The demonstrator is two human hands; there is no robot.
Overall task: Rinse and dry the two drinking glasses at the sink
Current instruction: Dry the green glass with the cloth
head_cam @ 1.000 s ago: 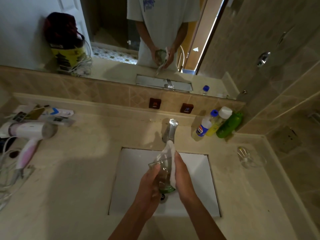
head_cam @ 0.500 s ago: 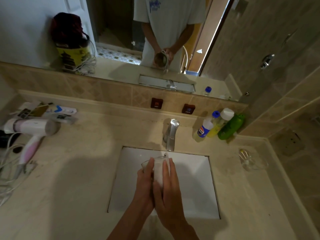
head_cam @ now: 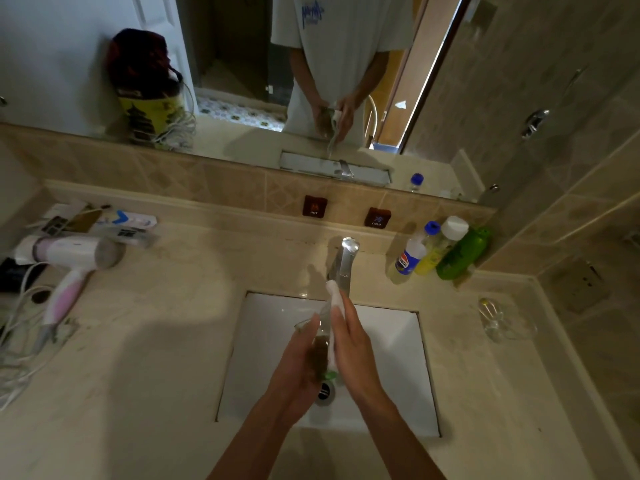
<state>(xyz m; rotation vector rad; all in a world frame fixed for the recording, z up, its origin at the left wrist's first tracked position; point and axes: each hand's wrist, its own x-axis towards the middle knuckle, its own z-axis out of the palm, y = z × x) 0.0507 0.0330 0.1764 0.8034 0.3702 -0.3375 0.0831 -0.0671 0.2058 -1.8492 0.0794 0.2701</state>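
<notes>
Over the white sink (head_cam: 391,341), my left hand (head_cam: 298,362) grips a clear drinking glass (head_cam: 318,344) with a green base, tilted with its rim pointing away from me. My right hand (head_cam: 353,348) presses a white cloth (head_cam: 336,299) flat against the glass's right side; the cloth's end sticks up toward the chrome faucet (head_cam: 344,265). A second clear glass (head_cam: 498,318) lies on its side on the counter to the right of the sink.
Three bottles (head_cam: 440,251) stand behind the sink at the right. A hair dryer (head_cam: 69,268) with its cord and some small boxes (head_cam: 100,223) lie on the left counter. Hot and cold buttons (head_cam: 314,206) sit on the backsplash below the mirror.
My right hand has shifted from covering the front of the glass to its right side, and the cloth's end now stands up above the rim again. The glass is tilted further over.
</notes>
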